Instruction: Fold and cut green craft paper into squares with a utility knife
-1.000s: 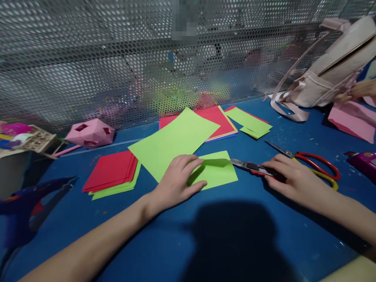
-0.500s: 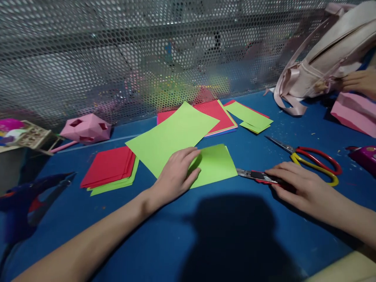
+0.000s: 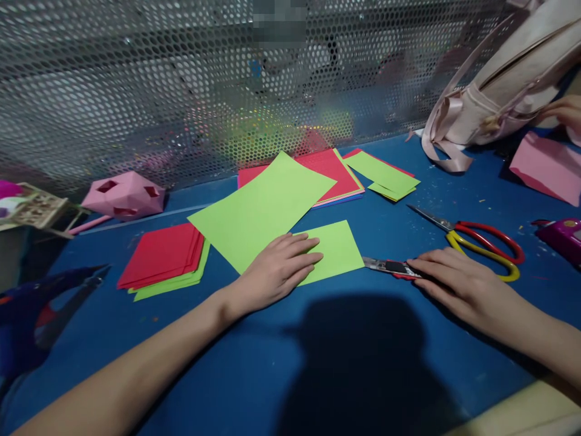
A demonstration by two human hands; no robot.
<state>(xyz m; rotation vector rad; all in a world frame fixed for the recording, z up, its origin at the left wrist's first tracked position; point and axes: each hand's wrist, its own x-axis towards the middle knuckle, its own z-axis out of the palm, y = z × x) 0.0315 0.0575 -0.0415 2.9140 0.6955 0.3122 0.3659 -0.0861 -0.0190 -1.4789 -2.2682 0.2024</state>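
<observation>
The cutter (image 3: 394,268), gripped by the right hand (image 3: 460,281), is pointed left at the green sheet (image 3: 341,246) pinned under the flattened left hand (image 3: 279,264).

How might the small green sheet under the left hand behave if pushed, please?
The small green sheet would probably flex, since it looks paper-thin. It may slide easily, lying flat on the blue table, though the left hand on it should resist that.

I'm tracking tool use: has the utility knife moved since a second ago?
Yes, the utility knife has shifted nearer and slightly right, judged against the scissors.
</observation>
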